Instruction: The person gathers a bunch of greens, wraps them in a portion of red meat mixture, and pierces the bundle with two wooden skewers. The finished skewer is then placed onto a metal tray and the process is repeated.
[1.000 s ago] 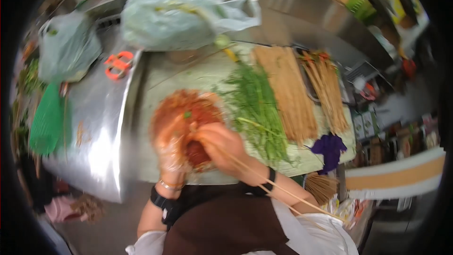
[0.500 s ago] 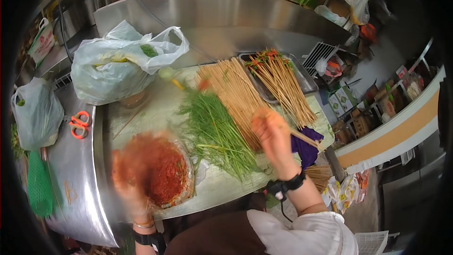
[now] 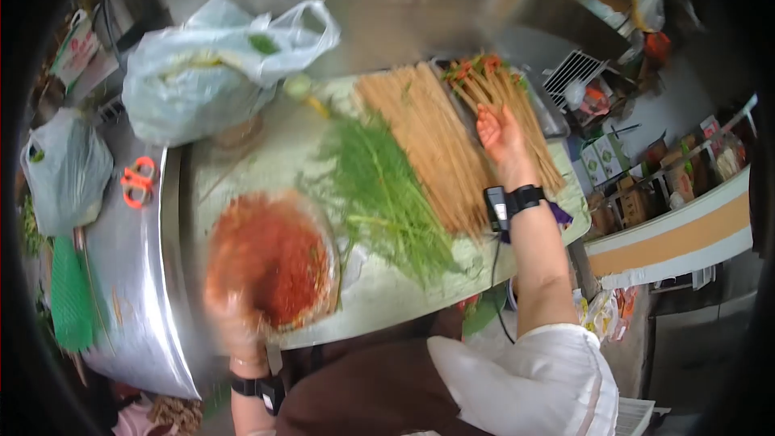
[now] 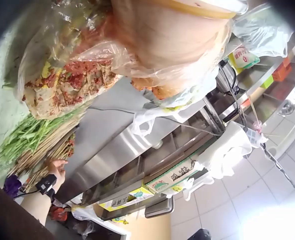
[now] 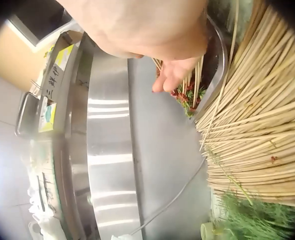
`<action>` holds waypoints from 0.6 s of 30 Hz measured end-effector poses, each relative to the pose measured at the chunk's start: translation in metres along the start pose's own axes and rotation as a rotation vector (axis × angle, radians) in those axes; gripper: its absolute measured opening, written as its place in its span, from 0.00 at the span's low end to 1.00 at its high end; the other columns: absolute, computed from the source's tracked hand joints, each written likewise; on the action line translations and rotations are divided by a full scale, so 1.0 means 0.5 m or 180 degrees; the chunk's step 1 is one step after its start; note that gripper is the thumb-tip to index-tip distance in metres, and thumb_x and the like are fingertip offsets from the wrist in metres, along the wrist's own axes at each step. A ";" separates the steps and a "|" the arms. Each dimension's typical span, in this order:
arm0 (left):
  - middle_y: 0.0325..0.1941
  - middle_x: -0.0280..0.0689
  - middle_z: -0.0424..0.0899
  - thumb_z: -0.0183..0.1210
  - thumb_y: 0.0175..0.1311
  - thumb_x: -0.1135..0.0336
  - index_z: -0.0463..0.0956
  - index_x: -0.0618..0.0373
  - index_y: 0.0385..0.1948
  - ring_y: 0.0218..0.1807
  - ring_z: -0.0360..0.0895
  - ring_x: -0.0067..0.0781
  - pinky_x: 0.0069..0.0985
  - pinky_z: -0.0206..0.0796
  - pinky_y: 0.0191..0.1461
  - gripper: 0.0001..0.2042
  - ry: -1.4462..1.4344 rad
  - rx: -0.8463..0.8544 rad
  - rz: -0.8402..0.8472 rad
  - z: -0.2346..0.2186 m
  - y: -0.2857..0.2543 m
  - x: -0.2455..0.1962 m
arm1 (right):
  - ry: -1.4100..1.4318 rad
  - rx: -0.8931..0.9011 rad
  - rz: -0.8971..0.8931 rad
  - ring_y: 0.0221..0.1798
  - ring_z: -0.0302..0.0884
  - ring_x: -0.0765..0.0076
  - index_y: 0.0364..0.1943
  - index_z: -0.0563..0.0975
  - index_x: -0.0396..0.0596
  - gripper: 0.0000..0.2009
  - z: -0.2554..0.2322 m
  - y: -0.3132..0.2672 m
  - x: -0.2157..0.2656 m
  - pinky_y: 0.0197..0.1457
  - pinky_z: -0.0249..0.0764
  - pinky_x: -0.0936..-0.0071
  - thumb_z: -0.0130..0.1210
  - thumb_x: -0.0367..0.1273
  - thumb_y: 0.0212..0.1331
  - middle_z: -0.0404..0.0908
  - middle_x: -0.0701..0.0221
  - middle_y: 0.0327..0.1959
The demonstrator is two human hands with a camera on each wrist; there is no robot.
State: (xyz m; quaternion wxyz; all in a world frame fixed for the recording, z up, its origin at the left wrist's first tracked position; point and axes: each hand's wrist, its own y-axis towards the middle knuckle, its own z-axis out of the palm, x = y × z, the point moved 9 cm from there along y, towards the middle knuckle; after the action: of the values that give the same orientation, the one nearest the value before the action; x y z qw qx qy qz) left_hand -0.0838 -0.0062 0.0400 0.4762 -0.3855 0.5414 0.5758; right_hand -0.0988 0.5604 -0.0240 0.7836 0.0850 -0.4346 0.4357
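My left hand, in a clear plastic glove, is at the left side of a bowl of red minced mixture; motion blur hides its fingers. In the left wrist view, clear plastic and bits of the mixture surround the hand. My bare right hand is over the loaded skewers in a metal tray, palm turned up and fingers loosely bent. From the right wrist, its fingertips show right at the sticks, near their red and green ends.
Bare bamboo skewers and long green herbs lie between bowl and tray. Plastic bags stand at the back left, near orange-handled scissors. A purple cloth lies at the right edge.
My right hand has moved from the bowl, carrying sticks, over the bare skewers and up to the tray. My left hand has stayed at the bowl.
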 end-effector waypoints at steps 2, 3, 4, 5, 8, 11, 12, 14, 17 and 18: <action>0.48 0.42 0.79 0.56 0.65 0.64 0.69 0.65 0.55 0.42 0.79 0.28 0.23 0.73 0.44 0.19 -0.0328 -0.0107 -0.0159 -0.010 0.000 0.023 | -0.0583 0.0376 0.0134 0.35 0.78 0.75 0.49 0.73 0.43 0.13 0.045 -0.067 -0.022 0.38 0.76 0.79 0.47 0.36 0.67 0.80 0.68 0.37; 0.48 0.43 0.79 0.55 0.65 0.65 0.69 0.65 0.55 0.42 0.79 0.28 0.23 0.73 0.44 0.19 -0.0439 -0.0172 -0.0186 -0.012 -0.002 0.028 | -0.0870 0.0593 0.0172 0.32 0.77 0.77 0.47 0.74 0.42 0.12 0.075 -0.101 -0.025 0.35 0.76 0.81 0.49 0.35 0.66 0.81 0.69 0.34; 0.48 0.43 0.79 0.55 0.66 0.65 0.69 0.65 0.55 0.42 0.79 0.28 0.23 0.73 0.44 0.19 -0.0554 -0.0235 -0.0206 -0.014 -0.003 0.033 | -0.1149 0.0775 0.0198 0.31 0.76 0.78 0.45 0.75 0.42 0.11 0.103 -0.134 -0.033 0.33 0.75 0.82 0.51 0.34 0.65 0.80 0.70 0.34; 0.48 0.44 0.79 0.55 0.66 0.66 0.69 0.65 0.55 0.41 0.79 0.29 0.23 0.73 0.44 0.19 -0.0541 -0.0277 -0.0212 -0.018 -0.002 0.038 | -0.1425 0.0961 0.0221 0.29 0.76 0.80 0.44 0.76 0.43 0.10 0.132 -0.169 -0.049 0.32 0.75 0.83 0.52 0.33 0.63 0.80 0.71 0.33; 0.48 0.43 0.80 0.55 0.65 0.67 0.69 0.65 0.55 0.41 0.79 0.28 0.23 0.74 0.44 0.18 -0.0425 -0.0231 -0.0419 -0.023 -0.001 0.051 | -0.2333 0.1342 0.0250 0.25 0.74 0.83 0.42 0.77 0.43 0.09 0.209 -0.234 -0.106 0.28 0.72 0.86 0.56 0.30 0.60 0.79 0.74 0.30; 0.48 0.42 0.80 0.56 0.65 0.68 0.69 0.65 0.55 0.41 0.79 0.27 0.22 0.73 0.45 0.18 -0.0485 -0.0281 -0.0485 -0.018 -0.001 0.043 | -0.3249 0.1830 0.0148 0.25 0.73 0.83 0.38 0.78 0.44 0.07 0.269 -0.268 -0.168 0.28 0.70 0.86 0.58 0.29 0.56 0.79 0.75 0.28; 0.47 0.42 0.80 0.56 0.65 0.68 0.69 0.65 0.55 0.41 0.79 0.26 0.22 0.73 0.45 0.18 -0.0535 -0.0274 -0.0478 -0.016 -0.003 0.041 | -0.3501 0.2009 -0.0044 0.26 0.73 0.83 0.37 0.79 0.44 0.07 0.278 -0.286 -0.186 0.29 0.70 0.85 0.59 0.29 0.55 0.79 0.75 0.27; 0.48 0.42 0.80 0.56 0.64 0.69 0.70 0.65 0.55 0.42 0.79 0.26 0.21 0.73 0.46 0.18 -0.0557 -0.0230 -0.0457 -0.014 -0.003 0.040 | -0.3996 0.2413 -0.0524 0.26 0.74 0.81 0.34 0.79 0.43 0.06 0.312 -0.317 -0.213 0.30 0.70 0.82 0.60 0.28 0.53 0.78 0.76 0.27; 0.48 0.42 0.80 0.55 0.64 0.71 0.70 0.65 0.54 0.42 0.79 0.26 0.20 0.73 0.46 0.17 -0.0607 -0.0196 -0.0426 -0.013 -0.004 0.043 | -0.5032 0.2637 -0.1115 0.29 0.77 0.68 0.32 0.80 0.43 0.09 0.340 -0.365 -0.259 0.33 0.73 0.73 0.64 0.32 0.47 0.79 0.68 0.27; 0.48 0.43 0.80 0.55 0.64 0.71 0.70 0.65 0.54 0.42 0.79 0.26 0.20 0.73 0.46 0.17 -0.0648 -0.0170 -0.0391 -0.011 -0.005 0.042 | -0.5602 0.2680 -0.1426 0.29 0.77 0.66 0.32 0.80 0.43 0.10 0.353 -0.382 -0.271 0.32 0.72 0.73 0.64 0.33 0.46 0.79 0.67 0.28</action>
State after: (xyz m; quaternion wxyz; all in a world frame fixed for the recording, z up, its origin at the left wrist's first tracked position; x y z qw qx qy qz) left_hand -0.0872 -0.0091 0.0183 0.5527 -0.3699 0.4502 0.5959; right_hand -0.0943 0.2719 0.0277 0.1531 0.7277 -0.6443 0.1785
